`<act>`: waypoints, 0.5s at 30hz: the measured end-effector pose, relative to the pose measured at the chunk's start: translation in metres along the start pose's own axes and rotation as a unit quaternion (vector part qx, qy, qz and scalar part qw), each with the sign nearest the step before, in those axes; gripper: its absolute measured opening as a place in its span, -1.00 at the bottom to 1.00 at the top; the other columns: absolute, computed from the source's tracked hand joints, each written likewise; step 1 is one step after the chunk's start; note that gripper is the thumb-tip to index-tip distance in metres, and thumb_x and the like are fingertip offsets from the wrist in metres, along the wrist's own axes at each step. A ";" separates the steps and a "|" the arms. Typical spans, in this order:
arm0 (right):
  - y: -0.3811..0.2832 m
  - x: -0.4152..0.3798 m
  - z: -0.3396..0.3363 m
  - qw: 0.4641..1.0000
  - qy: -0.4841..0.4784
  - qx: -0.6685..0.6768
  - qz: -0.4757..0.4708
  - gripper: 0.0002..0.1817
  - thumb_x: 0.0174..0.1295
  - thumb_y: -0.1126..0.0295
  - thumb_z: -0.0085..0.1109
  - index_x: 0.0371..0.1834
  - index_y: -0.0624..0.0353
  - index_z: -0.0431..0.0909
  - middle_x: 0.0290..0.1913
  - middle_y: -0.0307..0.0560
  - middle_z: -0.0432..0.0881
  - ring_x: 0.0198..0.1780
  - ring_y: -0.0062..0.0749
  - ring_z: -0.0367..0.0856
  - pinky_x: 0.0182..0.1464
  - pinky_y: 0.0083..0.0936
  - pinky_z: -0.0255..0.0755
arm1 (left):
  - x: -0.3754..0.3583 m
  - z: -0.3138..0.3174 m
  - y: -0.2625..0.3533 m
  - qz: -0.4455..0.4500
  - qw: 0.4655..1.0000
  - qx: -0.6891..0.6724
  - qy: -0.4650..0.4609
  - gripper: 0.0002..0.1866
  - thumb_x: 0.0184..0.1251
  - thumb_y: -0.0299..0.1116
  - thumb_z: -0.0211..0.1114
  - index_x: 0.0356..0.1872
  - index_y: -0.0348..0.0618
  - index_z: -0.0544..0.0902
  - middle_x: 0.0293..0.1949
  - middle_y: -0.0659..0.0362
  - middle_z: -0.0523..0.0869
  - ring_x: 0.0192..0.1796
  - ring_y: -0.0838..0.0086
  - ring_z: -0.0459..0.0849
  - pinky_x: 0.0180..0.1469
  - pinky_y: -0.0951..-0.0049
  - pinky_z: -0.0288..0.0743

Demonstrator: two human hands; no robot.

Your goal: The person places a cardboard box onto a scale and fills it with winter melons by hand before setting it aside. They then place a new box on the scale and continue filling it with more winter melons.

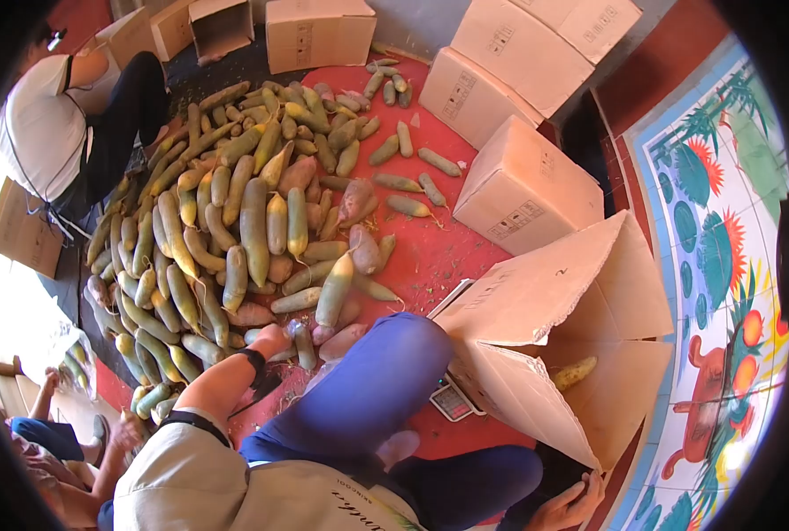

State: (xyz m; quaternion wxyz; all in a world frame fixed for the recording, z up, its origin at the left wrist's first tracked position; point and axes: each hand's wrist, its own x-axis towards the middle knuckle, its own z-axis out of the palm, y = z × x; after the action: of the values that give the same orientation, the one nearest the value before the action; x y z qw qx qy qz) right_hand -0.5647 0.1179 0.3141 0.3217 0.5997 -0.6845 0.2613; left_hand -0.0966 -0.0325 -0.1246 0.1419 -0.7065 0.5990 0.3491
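Note:
A large heap of long green radishes [254,232] lies on the red floor sheet, with some pinkish ones [356,200] among them. My left hand [273,340], with a black band at its wrist, reaches to the near edge of this heap. A short radish in clear plastic [304,345] lies right beside it. My left fingers are hidden from view. My right hand [573,506] is at the lower right, fingers apart and slightly bent, at the lower corner of an open cardboard box [509,372]. One yellowish radish [575,373] shows inside that box.
The box stands by a weighing scale [454,400] to the right of my bent knee. Closed cardboard boxes [527,181] line the back and right, beside a painted tile wall [722,265]. One person [53,115] sits at upper left, another [71,478] at lower left.

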 end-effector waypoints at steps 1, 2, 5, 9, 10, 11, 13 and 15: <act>0.002 -0.005 0.000 1.000 -0.004 -0.007 0.006 -0.70 0.32 0.27 -0.03 -0.21 0.33 0.55 -0.29 0.08 0.61 -0.23 -0.07 0.56 -0.10 -0.24 0.45 | -0.033 -0.029 0.014 -0.014 1.000 0.002 -0.015 -0.74 0.10 -0.24 0.17 -0.34 -0.23 0.67 -0.28 -0.08 0.68 -0.15 0.08 0.65 -0.15 0.27 0.53; 0.001 -0.007 0.000 1.000 -0.002 -0.007 0.018 -0.68 0.31 0.23 -0.02 -0.19 0.31 0.55 -0.29 0.08 0.61 -0.19 -0.07 0.56 -0.05 -0.25 0.45 | -0.014 -0.004 -0.013 0.233 0.926 0.295 -0.043 -0.78 0.14 -0.31 0.14 -0.34 -0.16 0.69 -0.28 0.03 0.70 -0.20 0.21 0.69 -0.22 0.30 0.57; 0.025 -0.034 0.004 0.999 -0.031 0.007 0.040 -0.82 0.30 0.53 -0.13 -0.17 0.40 0.46 -0.11 0.17 0.49 -0.15 -0.10 0.51 -0.13 -0.39 0.47 | -0.062 -0.043 0.006 0.249 0.904 0.344 -0.061 -0.83 0.09 -0.37 0.16 -0.36 -0.07 0.70 -0.30 0.16 0.72 -0.25 0.29 0.71 -0.31 0.31 0.57; 0.015 -0.036 -0.001 0.995 -0.019 0.039 0.089 -0.85 0.25 0.59 -0.10 -0.18 0.39 0.45 -0.15 0.15 0.49 -0.15 -0.11 0.51 -0.13 -0.38 0.48 | -0.067 -0.054 -0.020 0.267 0.890 0.369 -0.030 -0.84 0.08 -0.37 0.16 -0.37 0.00 0.70 -0.33 0.19 0.72 -0.27 0.31 0.70 -0.31 0.34 0.55; 0.013 -0.036 -0.002 0.994 -0.005 0.056 0.090 -0.85 0.24 0.61 -0.09 -0.19 0.39 0.45 -0.17 0.14 0.49 -0.16 -0.11 0.51 -0.16 -0.38 0.48 | -0.080 -0.069 -0.020 0.232 0.926 0.298 0.005 -0.84 0.07 -0.37 0.17 -0.37 0.02 0.71 -0.34 0.19 0.72 -0.26 0.31 0.70 -0.29 0.35 0.55; 0.011 -0.036 -0.003 0.994 0.002 0.056 0.097 -0.85 0.24 0.61 -0.09 -0.19 0.39 0.45 -0.17 0.14 0.49 -0.16 -0.11 0.51 -0.16 -0.38 0.48 | -0.088 -0.082 -0.019 0.196 0.954 0.224 0.041 -0.84 0.06 -0.37 0.17 -0.36 0.04 0.71 -0.34 0.19 0.72 -0.25 0.31 0.70 -0.27 0.36 0.54; 0.009 -0.037 -0.007 0.997 -0.002 0.042 0.069 -0.87 0.22 0.62 -0.08 -0.21 0.38 0.45 -0.17 0.14 0.49 -0.18 -0.11 0.51 -0.17 -0.38 0.46 | -0.087 -0.090 -0.028 0.228 0.952 0.166 0.117 -0.86 0.12 -0.39 0.16 -0.38 -0.04 0.69 -0.47 0.23 0.68 -0.42 0.40 0.66 -0.42 0.45 0.45; 0.012 -0.042 -0.005 0.996 0.008 0.061 0.067 -0.87 0.21 0.62 -0.07 -0.22 0.37 0.45 -0.18 0.14 0.49 -0.19 -0.10 0.51 -0.17 -0.37 0.45 | -0.131 -0.133 0.015 0.167 0.933 -0.313 0.061 -0.87 0.21 -0.41 0.11 -0.48 -0.10 0.60 -0.61 0.35 0.48 -0.58 0.59 0.39 -0.56 0.56 0.20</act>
State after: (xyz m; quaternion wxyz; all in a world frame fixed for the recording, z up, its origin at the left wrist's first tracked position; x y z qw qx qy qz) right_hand -0.5728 0.1509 0.2861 0.2717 0.5688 -0.7033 0.3287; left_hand -0.0728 -0.0209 0.0611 -0.1838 -0.6244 0.5763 0.4941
